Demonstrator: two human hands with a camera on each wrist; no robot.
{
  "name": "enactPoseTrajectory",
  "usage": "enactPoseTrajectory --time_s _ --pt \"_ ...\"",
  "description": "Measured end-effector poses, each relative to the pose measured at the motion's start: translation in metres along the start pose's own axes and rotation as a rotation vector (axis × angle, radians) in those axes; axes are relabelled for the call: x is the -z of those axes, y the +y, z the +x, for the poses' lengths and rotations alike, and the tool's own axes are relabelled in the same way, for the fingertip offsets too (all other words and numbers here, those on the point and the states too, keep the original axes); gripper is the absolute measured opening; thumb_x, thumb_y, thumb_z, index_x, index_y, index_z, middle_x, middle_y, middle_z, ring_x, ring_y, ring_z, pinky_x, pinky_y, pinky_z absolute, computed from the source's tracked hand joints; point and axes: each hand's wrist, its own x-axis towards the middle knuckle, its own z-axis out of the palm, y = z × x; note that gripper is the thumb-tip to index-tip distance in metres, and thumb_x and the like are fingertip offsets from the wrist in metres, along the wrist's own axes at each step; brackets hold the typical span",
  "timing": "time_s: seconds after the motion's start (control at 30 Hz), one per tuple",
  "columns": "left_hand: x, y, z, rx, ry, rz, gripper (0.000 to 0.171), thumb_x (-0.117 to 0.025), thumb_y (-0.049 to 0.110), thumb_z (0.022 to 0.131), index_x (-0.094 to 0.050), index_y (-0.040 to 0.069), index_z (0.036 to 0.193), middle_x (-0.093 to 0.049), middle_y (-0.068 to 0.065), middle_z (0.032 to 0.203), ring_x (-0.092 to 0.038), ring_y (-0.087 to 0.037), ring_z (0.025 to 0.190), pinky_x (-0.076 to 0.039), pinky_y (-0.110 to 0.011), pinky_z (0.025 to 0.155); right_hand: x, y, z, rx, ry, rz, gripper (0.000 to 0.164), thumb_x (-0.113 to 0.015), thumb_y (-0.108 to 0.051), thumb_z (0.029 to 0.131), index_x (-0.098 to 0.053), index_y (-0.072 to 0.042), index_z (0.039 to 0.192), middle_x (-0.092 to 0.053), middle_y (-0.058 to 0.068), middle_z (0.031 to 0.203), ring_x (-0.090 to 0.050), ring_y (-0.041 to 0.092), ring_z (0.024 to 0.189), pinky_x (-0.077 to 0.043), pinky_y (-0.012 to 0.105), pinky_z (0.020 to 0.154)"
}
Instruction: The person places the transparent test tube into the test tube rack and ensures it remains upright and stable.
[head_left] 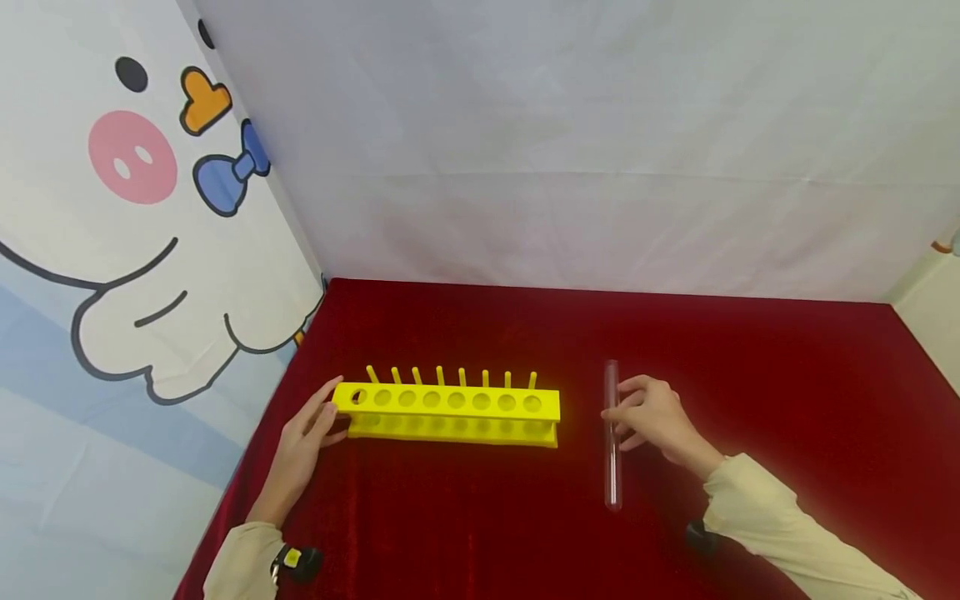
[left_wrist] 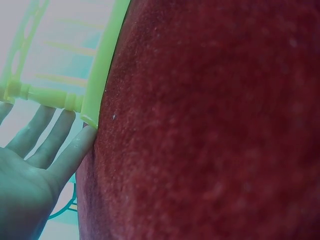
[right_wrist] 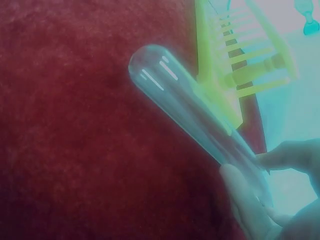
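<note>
A yellow test tube rack [head_left: 446,402] stands on the red cloth, with a row of round holes along its top and several pegs rising behind. My left hand [head_left: 300,442] is at the rack's left end. In the left wrist view, its fingers [left_wrist: 70,152] are nearly straight, with the tips against the end of the rack. To the right of the rack, my right hand [head_left: 656,421] pinches a clear glass test tube [head_left: 613,479] between thumb and fingers. The tube's rounded end [right_wrist: 150,62] points toward me in the head view, and no contents show in it.
Red velvety cloth [head_left: 450,533] covers the table. A pale curtain [head_left: 570,167] hangs behind it, and a cartoon-printed sheet [head_left: 150,250] borders the left side. Dark bands show near both wrists.
</note>
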Motion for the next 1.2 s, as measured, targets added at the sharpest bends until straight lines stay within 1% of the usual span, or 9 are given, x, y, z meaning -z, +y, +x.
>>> enactPoseTrajectory --time_s 0.17,0.53,0.7,0.83,0.97,1.2 --pt "0.0 -0.004 0.001 -0.017 0.001 -0.003 0.047 -0.039 0.028 0.103 -0.034 0.016 0.148 -0.047 -0.012 0.135 -0.057 -0.015 0.108 -0.053 -0.03 0.081 0.002 -0.001 -0.002 0.014 -0.007 0.016 0.055 -0.073 -0.008 0.082 -0.043 0.011 0.124 -0.064 0.018 0.086 -0.066 0.025 0.062 -0.056 0.041 0.055" --pt "-0.006 -0.002 0.003 -0.018 0.021 -0.003 0.046 -0.038 0.026 0.103 -0.034 0.014 0.148 -0.048 -0.01 0.134 -0.056 -0.017 0.109 -0.053 -0.029 0.081 0.009 -0.002 0.006 0.034 -0.02 0.031 0.057 -0.074 -0.011 0.082 -0.043 0.009 0.125 -0.063 0.018 0.088 -0.065 0.026 0.063 -0.056 0.041 0.055" --pt "-0.009 -0.001 0.003 -0.02 0.029 -0.003 0.046 -0.038 0.025 0.103 -0.034 0.015 0.148 -0.048 -0.009 0.134 -0.056 -0.015 0.109 -0.053 -0.029 0.081 0.013 -0.002 0.01 0.045 -0.03 0.026 0.056 -0.074 -0.011 0.082 -0.043 0.009 0.125 -0.063 0.019 0.089 -0.065 0.026 0.064 -0.056 0.041 0.056" --pt "-0.009 -0.002 0.003 -0.024 0.028 -0.002 0.046 -0.038 0.025 0.104 -0.034 0.015 0.148 -0.048 -0.008 0.134 -0.056 -0.014 0.109 -0.053 -0.028 0.081 0.014 -0.004 0.011 0.054 -0.028 0.022 0.056 -0.074 -0.011 0.082 -0.043 0.009 0.124 -0.063 0.019 0.089 -0.065 0.026 0.064 -0.057 0.04 0.056" --pt "-0.009 -0.003 0.003 -0.027 0.028 -0.001 0.046 -0.038 0.024 0.104 -0.034 0.015 0.148 -0.048 -0.008 0.133 -0.056 -0.015 0.109 -0.053 -0.028 0.081 0.015 -0.006 0.011 0.064 -0.027 0.021 0.056 -0.074 -0.011 0.081 -0.043 0.009 0.124 -0.063 0.018 0.088 -0.065 0.026 0.064 -0.057 0.04 0.056" --pt "-0.01 -0.002 0.002 -0.035 0.035 0.001 0.045 -0.038 0.024 0.104 -0.035 0.016 0.148 -0.049 -0.01 0.132 -0.056 -0.02 0.11 -0.053 -0.03 0.081 0.017 -0.011 0.011 0.066 -0.029 0.031 0.054 -0.074 -0.009 0.082 -0.044 0.01 0.124 -0.064 0.019 0.088 -0.065 0.026 0.065 -0.057 0.041 0.057"
